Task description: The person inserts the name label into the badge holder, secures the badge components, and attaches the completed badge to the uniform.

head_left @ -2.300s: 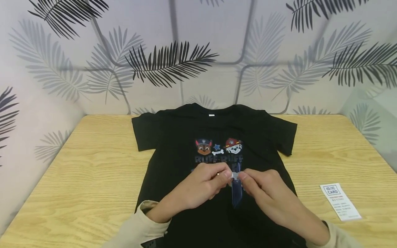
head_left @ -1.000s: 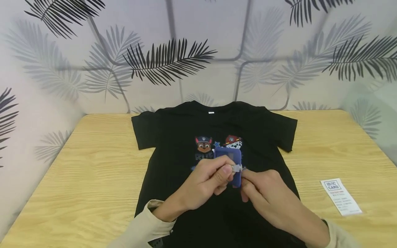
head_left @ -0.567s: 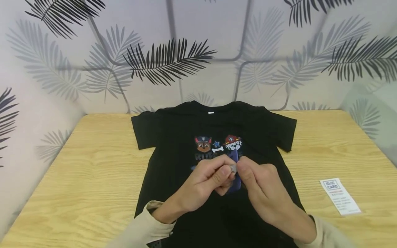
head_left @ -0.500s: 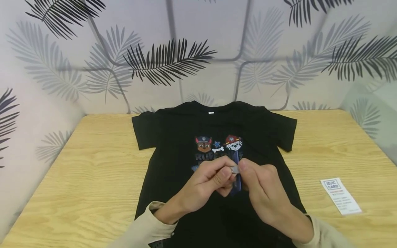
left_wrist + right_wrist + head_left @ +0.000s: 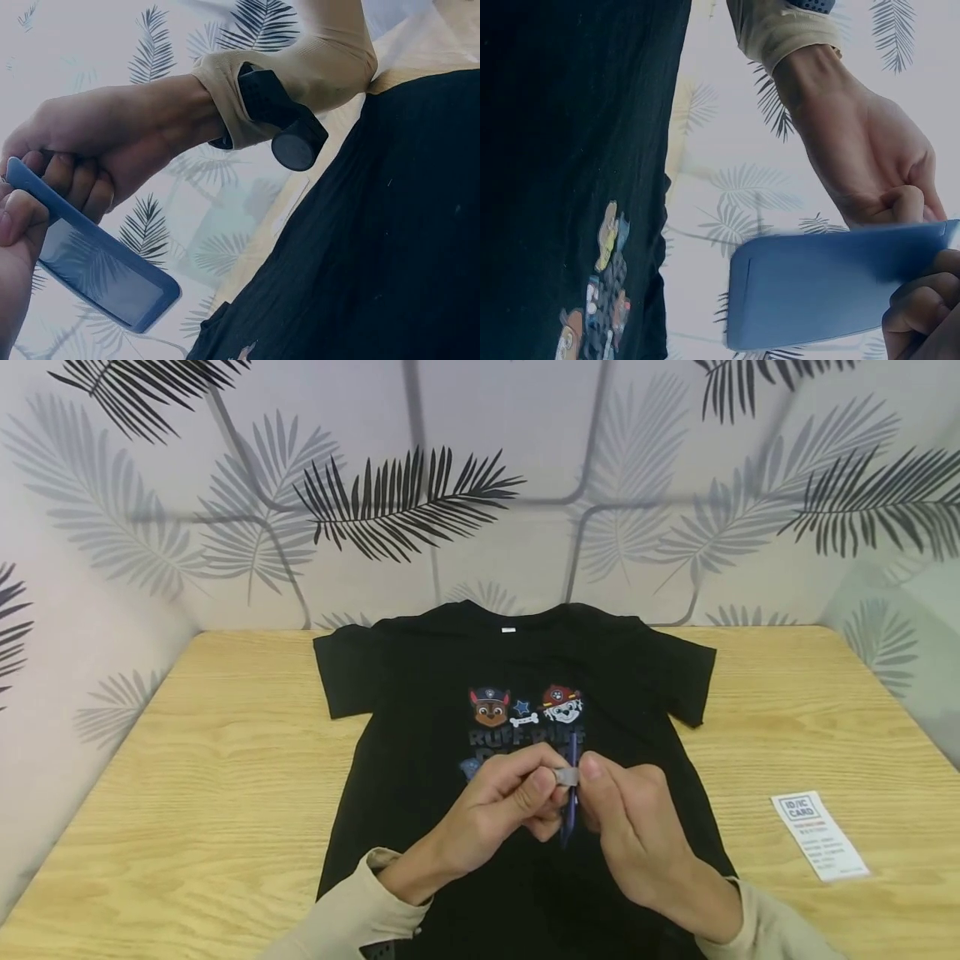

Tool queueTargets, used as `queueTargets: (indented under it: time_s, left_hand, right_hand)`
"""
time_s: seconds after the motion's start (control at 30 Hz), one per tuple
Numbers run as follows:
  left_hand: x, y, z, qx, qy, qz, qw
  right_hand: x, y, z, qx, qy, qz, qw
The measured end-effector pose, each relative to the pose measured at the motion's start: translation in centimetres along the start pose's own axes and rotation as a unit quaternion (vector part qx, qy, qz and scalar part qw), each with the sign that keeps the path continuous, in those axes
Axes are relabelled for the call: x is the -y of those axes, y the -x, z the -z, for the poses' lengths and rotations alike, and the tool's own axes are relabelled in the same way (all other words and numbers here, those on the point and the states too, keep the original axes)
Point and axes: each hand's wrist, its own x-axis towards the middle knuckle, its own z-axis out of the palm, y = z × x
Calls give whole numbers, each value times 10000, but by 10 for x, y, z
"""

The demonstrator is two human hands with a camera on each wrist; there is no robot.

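Between the two hands, seen nearly edge-on in the head view, is a blue card holder (image 5: 568,831). Its clear window in a blue frame (image 5: 112,274) shows in the left wrist view, and a plain blue face (image 5: 817,289) in the right wrist view. My left hand (image 5: 491,810) pinches the grey clip strap (image 5: 567,776) at the holder's end between thumb and forefinger. From the other side, my right hand (image 5: 637,827) pinches at the strap and holder, its thumb beside the strap; its other fingers are partly hidden. Both hands are over a black T-shirt (image 5: 420,693).
The T-shirt, printed with cartoon dog heads (image 5: 489,707), lies spread on a wooden table (image 5: 187,777). A white paper card (image 5: 820,835) marked "ID/IC CARD" lies to its right. Leaf-patterned cloth (image 5: 480,427) stands behind the table.
The card holder was turned broad side up a second ago and now stands edge-on. My right hand has shifted its hold to the strap, while my left hand has kept its pinch.
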Motion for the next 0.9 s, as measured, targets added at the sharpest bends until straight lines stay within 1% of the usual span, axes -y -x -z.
queueTargets:
  time_s: [0.2, 0.3, 0.47, 0.6, 0.77, 0.9]
  left_hand:
    - [-3, 0, -1, 31, -8, 13, 10000]
    - [-6, 0, 1, 72, -26, 25, 10000]
    - [-9, -2, 4, 206, 53, -49, 9998]
    - [-11, -3, 5, 265, 52, -52, 9996]
    - [-16, -4, 10, 75, -70, 25, 9999]
    - [-20, -4, 15, -17, -179, 85, 9998]
  right_hand:
    - [1, -1, 2, 95, -309, -138, 9994]
    - [0, -1, 2, 172, -360, -150, 9991]
    - [-1, -2, 2, 244, -412, -100, 9988]
    - [-2, -2, 4, 302, -493, -209, 9981]
    - [-4, -4, 8, 191, -684, -209, 9973]
    - [-5, -7, 11, 203, -1034, -355, 9938]
